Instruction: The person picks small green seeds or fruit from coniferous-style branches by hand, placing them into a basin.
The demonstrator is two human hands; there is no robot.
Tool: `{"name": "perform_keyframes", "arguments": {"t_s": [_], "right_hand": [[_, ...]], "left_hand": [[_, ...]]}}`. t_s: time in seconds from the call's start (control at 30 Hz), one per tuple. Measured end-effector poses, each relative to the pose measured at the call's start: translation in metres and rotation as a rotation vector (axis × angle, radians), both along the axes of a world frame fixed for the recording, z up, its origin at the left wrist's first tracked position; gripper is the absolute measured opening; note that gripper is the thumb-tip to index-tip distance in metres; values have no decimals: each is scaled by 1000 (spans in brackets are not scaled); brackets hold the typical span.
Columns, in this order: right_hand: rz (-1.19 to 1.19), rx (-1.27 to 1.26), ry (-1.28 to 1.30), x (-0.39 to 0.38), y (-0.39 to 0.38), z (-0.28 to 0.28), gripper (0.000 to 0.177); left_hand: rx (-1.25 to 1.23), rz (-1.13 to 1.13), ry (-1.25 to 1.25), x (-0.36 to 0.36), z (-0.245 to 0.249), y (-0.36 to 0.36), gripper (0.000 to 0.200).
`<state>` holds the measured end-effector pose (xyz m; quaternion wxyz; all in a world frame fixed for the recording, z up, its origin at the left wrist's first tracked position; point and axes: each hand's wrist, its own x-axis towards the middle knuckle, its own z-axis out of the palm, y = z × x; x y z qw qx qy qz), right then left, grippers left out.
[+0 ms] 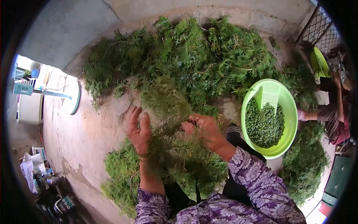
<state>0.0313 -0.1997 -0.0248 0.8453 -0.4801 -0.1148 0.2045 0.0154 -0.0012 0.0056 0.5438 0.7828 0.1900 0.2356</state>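
My right hand (210,132) is closed, its fingers pinching the stem of a leafy evergreen sprig (167,98). Motion smears the sprig, which spreads up and left from those fingers. Just left of it, my left hand (140,130) is raised with thumb and fingers apart, holding nothing that I can see. More cut greenery (126,170) lies below my hands, around my legs. On the right, a lime-green basin (292,123) with a ribbed washboard part holds many small round green cones or berries (265,125).
A large heap of evergreen branches (186,56) lies along the wall. At right sits another person (332,115) near a second green basin (319,61) and more branches (305,160). A pale blue stand (74,97) and assorted clutter (48,183) are at left.
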Motion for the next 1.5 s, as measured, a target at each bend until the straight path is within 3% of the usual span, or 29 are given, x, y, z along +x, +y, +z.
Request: {"name": "perform_keyframes", "arguments": {"t_s": [0.03,0.07,0.13,0.27,0.33,0.37,0.43,0.5,0.63,0.7,0.8,0.9,1.03,1.13,1.23,1.33,1.4,1.5], "right_hand": [[-70,150,35,2,-2,-8,18],[-159,141,-128,10,-5,-10,17],[-249,133,-295,19,-9,-10,17],[-212,235,131,27,-24,-7,21],[-172,334,257,27,-26,-8,23],[-227,217,239,27,-22,-13,19],[-278,101,218,26,-11,6,17],[-222,-445,62,20,-1,37,21],[-169,-643,-234,11,3,32,25],[-48,-857,-463,8,4,40,23],[-76,-917,-658,1,8,44,17],[-145,-1045,-746,-5,14,38,14],[-65,-1051,-660,-5,11,37,19],[-58,-952,-744,-5,9,33,16],[2,-1113,-861,-9,8,35,13],[121,-1159,-714,-8,10,35,20],[62,-1019,-826,2,5,28,27],[25,-814,-751,18,-6,43,22]], "left_hand": [[-68,14,25,-3,-3,1,29],[-68,15,21,-4,-1,1,29],[-302,-36,54,-7,1,3,26],[-323,-127,217,-12,10,-3,25],[-180,-342,409,-12,21,-14,26],[-490,-431,364,-13,18,-16,36],[-530,-479,381,-11,24,-25,42],[-637,-488,364,-10,30,-36,57],[-739,-435,238,-10,27,-48,51],[-1028,-384,282,-11,17,-50,43],[-1141,-308,190,-10,16,-59,38],[-1183,-308,287,-13,18,-61,37],[-1216,-307,248,-16,21,-68,36],[-1063,-316,286,-17,15,-74,34],[-1010,-241,293,-14,7,-78,32],[-1112,-81,248,-10,17,-76,33],[-934,-136,418,-10,21,-69,33],[-826,-150,400,-16,-4,-64,35]]}}
